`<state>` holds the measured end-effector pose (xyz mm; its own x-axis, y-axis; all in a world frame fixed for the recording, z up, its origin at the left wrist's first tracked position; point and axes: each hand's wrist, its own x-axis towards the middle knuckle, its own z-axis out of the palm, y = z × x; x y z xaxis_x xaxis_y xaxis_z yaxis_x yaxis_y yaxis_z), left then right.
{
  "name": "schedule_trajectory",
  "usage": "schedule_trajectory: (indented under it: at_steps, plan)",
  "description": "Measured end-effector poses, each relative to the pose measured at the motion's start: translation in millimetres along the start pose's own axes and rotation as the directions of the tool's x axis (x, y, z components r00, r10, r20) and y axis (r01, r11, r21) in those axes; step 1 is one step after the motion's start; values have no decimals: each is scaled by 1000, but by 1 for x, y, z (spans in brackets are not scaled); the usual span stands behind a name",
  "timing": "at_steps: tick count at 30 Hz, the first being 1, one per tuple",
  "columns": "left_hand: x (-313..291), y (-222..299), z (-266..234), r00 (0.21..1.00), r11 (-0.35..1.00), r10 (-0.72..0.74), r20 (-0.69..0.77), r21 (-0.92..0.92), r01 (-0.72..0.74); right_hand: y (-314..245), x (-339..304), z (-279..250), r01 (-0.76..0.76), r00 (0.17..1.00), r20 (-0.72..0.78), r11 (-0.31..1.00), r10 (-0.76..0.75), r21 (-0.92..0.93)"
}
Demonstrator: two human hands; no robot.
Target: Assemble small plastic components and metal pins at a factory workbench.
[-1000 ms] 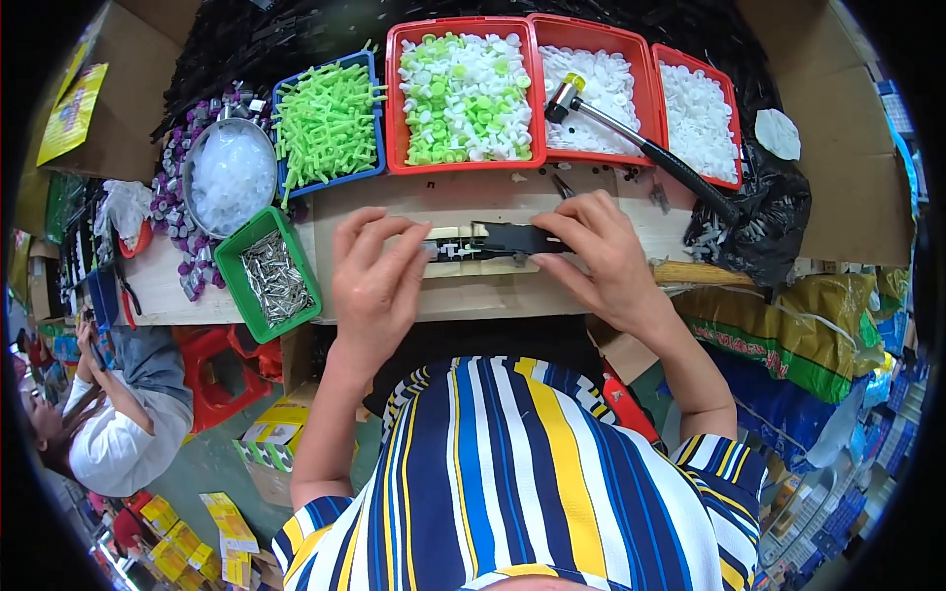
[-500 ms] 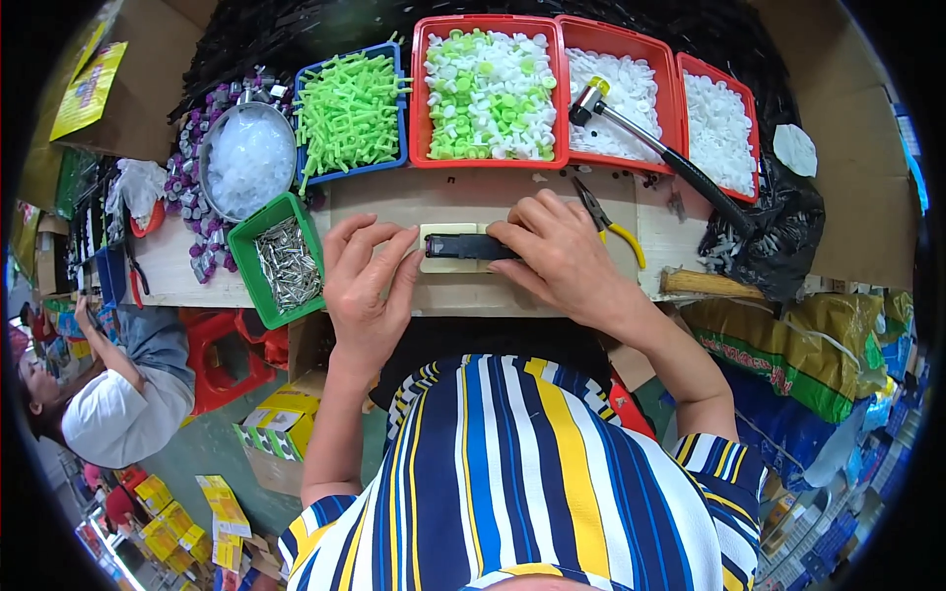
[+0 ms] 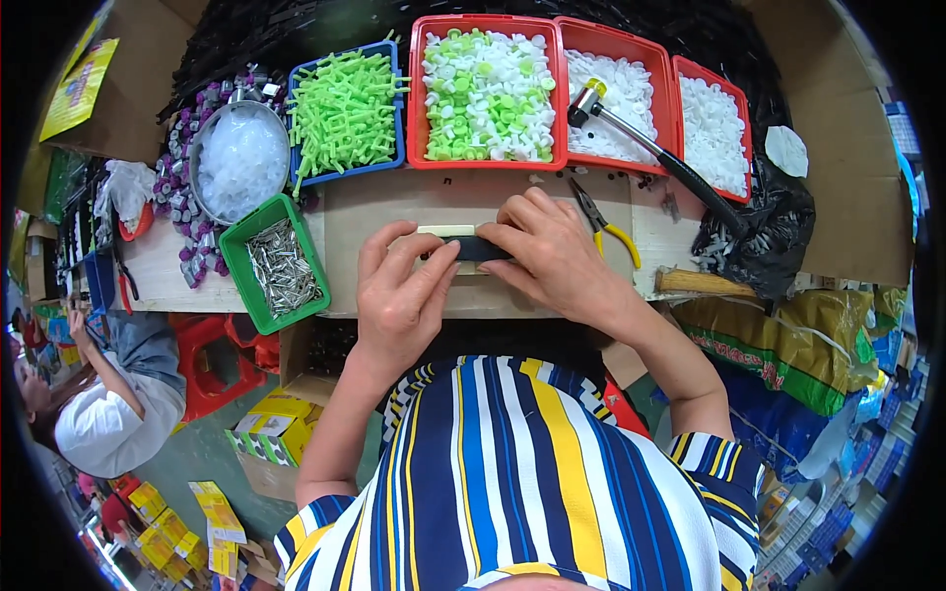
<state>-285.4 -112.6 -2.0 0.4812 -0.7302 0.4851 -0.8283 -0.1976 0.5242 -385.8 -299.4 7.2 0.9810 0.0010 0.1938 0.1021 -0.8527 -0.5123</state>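
- Short black plastic strip [image 3: 480, 248] lies flat on a pale wooden block, mid-bench; long axis runs left to right, square across the person's front.
- Right hand [image 3: 557, 254] covers the strip's right end, fingers curled down narrow on it, pinning or pinching it; exact grip hidden under the fingers.
- Left hand [image 3: 402, 294] rests at the strip's left end, fingers half spread, fingertips touching it. Both hands are on it; the right has the firmer hold.
- Count, far row: one blue tray of green plastic pegs [image 3: 344, 110], three red trays [image 3: 558, 98], the leftmost with mixed green and white caps, the other two white.
- One round metal bowl of clear pieces [image 3: 239, 158], far left.
- One green bin of metal pins [image 3: 279, 263], just left of the left hand.
- One hammer [image 3: 650, 150] lying across the red trays; one pair of yellow-handled pliers [image 3: 603, 221], just right of the right hand.
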Motion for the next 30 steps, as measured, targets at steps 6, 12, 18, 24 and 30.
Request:
schedule_trajectory:
  at_steps: [6, 12, 18, 24, 30]
  plan:
    - [-5, 1, 3, 1000, 1000, -15, 11, 1, 15, 1, 0, 0, 1, 1000, 2, 1000, -1, 17]
    - [-17, 5, 1, 999, 999, 38, -16, 40, -37, 5, -2, 1, -7, 1000, -21, 1000, 8, 27]
    - [-27, 3, 0, 999, 998, 6, -48, 60, -3, 5, 0, 1, 17, 999, -37, 1000, -17, 10]
    - [-9, 3, 22, 980, 981, 191, 60, 10, -192, 3, -1, 0, 7, 1000, -28, 1000, -6, 26]
    - [-12, -6, 35, 965, 964, 261, 30, 45, -262, 29, -11, -48, -87, 982, -173, 993, 72, -81]
